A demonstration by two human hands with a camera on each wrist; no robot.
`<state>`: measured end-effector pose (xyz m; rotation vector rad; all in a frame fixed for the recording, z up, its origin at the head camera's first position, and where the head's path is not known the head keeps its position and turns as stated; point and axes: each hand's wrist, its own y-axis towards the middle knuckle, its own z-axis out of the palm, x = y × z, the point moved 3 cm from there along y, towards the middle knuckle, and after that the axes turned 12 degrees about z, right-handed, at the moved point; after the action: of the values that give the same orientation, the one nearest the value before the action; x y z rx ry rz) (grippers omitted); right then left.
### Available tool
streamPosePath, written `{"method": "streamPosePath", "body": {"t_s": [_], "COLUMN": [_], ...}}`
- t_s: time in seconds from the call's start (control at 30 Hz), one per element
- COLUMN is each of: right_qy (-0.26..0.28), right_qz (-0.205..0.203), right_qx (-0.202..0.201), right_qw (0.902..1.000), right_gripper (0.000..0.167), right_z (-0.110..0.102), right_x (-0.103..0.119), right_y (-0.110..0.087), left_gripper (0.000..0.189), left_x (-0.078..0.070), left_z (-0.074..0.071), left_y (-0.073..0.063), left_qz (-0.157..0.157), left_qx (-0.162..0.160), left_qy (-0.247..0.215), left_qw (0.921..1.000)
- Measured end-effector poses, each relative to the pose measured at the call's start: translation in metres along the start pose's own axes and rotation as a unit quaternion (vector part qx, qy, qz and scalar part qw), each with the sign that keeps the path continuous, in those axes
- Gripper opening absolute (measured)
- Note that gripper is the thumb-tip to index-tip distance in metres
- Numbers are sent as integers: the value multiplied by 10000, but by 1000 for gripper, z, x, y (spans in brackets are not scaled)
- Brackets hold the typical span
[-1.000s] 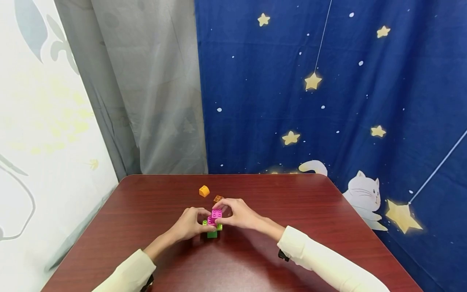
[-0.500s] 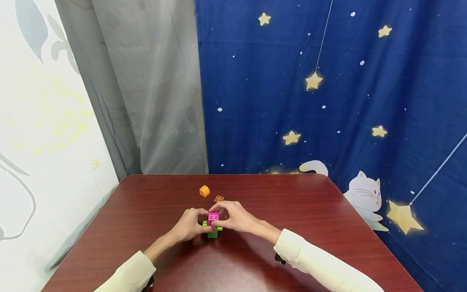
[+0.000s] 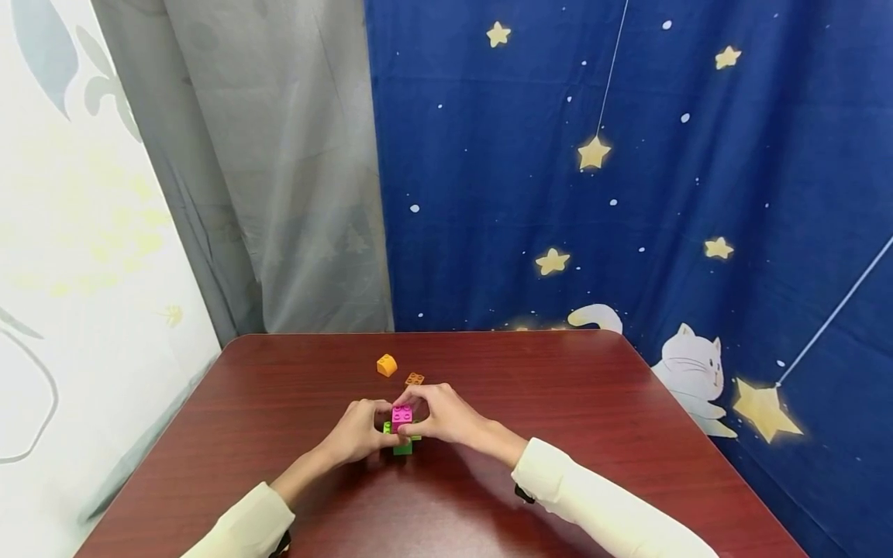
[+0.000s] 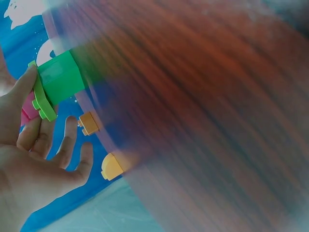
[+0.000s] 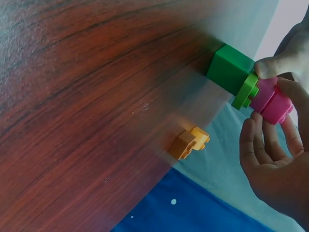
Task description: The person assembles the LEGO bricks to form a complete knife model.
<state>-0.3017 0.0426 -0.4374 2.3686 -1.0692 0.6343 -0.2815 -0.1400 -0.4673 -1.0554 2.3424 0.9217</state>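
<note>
A small toy brick stack stands on the table: a dark green block (image 3: pixel 402 449) at the bottom, a lime plate (image 5: pixel 245 91) over it, then a lower pink brick (image 5: pixel 264 94) and an upper pink brick (image 3: pixel 401 415). My left hand (image 3: pixel 354 432) grips the stack from the left, its thumb at the lime plate and lower pink brick. From the right, my right hand (image 3: pixel 452 417) pinches the upper pink brick between thumb and fingers. In the right wrist view the two pink bricks sit one upon the other, a thin line between them.
Behind the stack lie an orange brick (image 3: pixel 415 379) and, farther left, a yellow-orange curved brick (image 3: pixel 387 365). The dark red wooden table (image 3: pixel 530 380) has rounded far corners. Grey and blue star-patterned curtains (image 3: pixel 488 194) hang beyond its far edge.
My right hand has moved slightly left and down, bringing the upper pink brick over the lower one. The left hand keeps its grip on the stack.
</note>
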Motion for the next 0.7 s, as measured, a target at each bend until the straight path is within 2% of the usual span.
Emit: {"method": "streamPosePath", "body": {"t_s": [0.2,0.43,0.57,0.7], "right_qy": [306,587,775,856], "right_qz": [-64,-28,49,-47], "right_qx": [4,-196,-222,-267], "right_qw": [9995,9981,9967,9960], "right_gripper": [38,40,40,40], "right_z": [-1,5,8,10], "right_x": [-4,-13,-18,-19], "right_y": [-1,-5,-6,-7], "left_gripper": [33,33,35,39], "left_x": [2,1,-1,-3], "left_z": [0,0,-1,-5], "left_y": [1,1,1,-3], "left_qz": [-28,-52,-34,29], "left_qx": [15,15,194,381], "left_qy": [-33,129,308,492], "left_qw": [10000,9999,9993,9981]}}
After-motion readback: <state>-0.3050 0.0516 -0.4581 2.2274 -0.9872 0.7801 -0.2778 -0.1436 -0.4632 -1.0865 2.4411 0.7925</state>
